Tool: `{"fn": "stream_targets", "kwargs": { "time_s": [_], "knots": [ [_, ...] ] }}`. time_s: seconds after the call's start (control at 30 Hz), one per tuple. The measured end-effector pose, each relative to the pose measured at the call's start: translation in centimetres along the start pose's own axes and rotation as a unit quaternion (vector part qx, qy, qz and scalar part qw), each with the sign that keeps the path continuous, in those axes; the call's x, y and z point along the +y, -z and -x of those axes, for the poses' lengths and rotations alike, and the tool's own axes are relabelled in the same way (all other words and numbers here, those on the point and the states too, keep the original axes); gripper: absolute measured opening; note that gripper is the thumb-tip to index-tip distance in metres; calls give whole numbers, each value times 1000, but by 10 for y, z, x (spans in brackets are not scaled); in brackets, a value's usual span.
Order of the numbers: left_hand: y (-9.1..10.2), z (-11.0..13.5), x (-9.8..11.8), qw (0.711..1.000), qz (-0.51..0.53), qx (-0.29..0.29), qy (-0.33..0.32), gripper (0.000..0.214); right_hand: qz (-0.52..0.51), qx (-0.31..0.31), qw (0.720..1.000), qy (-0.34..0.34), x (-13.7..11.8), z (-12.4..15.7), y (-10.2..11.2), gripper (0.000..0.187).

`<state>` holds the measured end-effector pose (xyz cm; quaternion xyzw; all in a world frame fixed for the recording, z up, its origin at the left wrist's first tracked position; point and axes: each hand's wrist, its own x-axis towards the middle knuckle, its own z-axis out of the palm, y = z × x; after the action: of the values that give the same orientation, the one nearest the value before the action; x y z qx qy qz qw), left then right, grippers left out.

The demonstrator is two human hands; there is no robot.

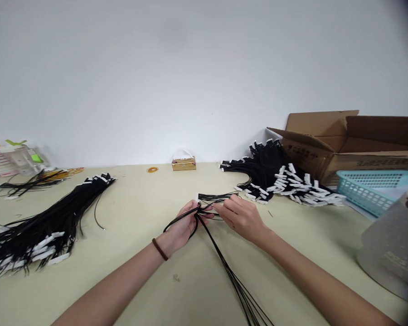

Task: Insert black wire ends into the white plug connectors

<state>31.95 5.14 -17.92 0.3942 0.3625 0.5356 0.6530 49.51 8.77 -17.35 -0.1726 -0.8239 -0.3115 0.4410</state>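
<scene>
My left hand [185,224] is closed around a small bundle of thin black cables [221,258] at the middle of the beige table [139,271]. The cables run from that hand toward the bottom edge of the view. My right hand [241,215] pinches the same cables just to the right, where their folded ends [216,197] loop back beyond the fingers. A brown band sits on my left wrist.
A long pile of black cables with white connectors [44,226] lies at the left. Another heap [279,179] sits at the back right beside an open cardboard box [353,140]. A blue basket [377,190], a grey cone [394,249], a tissue box [183,163] and rubber bands [152,170] are also here.
</scene>
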Motion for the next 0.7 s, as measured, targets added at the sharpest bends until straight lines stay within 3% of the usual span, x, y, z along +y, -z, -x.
{"fn": "stream_targets", "kwargs": {
  "time_s": [0.37,0.7],
  "knots": [
    [-3,2,2,1000,-10,-5,-11,25,-1,-28,1000,-14,-1,2,0,15],
    [0,1,-1,1000,-2,-18,-17,26,-99,-42,987,-123,-7,2,-3,19]
  ]
}}
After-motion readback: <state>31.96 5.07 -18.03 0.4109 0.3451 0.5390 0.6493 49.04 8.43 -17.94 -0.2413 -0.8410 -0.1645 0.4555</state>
